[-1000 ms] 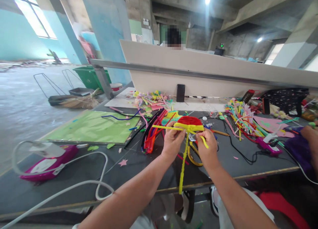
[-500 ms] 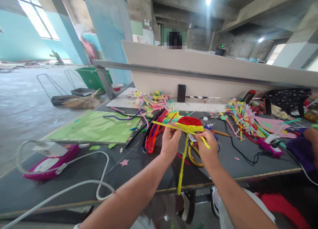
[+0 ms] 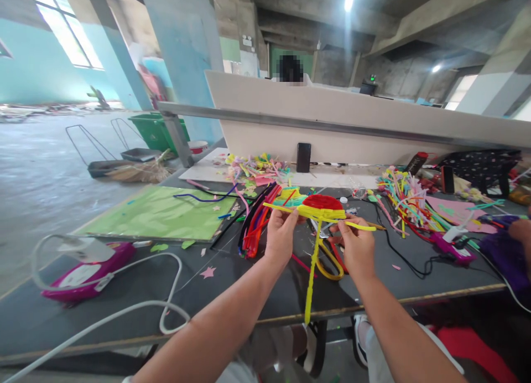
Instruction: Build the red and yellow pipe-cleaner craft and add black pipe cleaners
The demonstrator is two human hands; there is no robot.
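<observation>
Between my hands is a pipe-cleaner piece [image 3: 323, 202], a red rounded top above a yellow band, with a twisted yellow stem [image 3: 312, 278] hanging down past the table edge. My left hand [image 3: 282, 231] pinches the band's left side, where a yellow pipe cleaner end [image 3: 276, 207] sticks out leftward. With thumb and fingers closed, my right hand [image 3: 355, 242] holds the yellow pipe cleaner [image 3: 365, 226] on the other side, its end pointing right. Yellow-handled scissors [image 3: 332, 267] lie on the table below the piece.
A bundle of dark and red pipe cleaners [image 3: 259, 222] lies left of my hands, by a green sheet [image 3: 153, 214]. A phone [image 3: 303, 158] leans on the white partition [image 3: 265, 95]. Magenta power strips [image 3: 89, 269] and cables sit on both sides. Another person's hand [image 3: 523, 233] shows far right.
My right hand has moved right, and the yellow end that curved downward beside it now stretches out nearly straight. The piece has shifted slightly right; my left hand keeps its pinch.
</observation>
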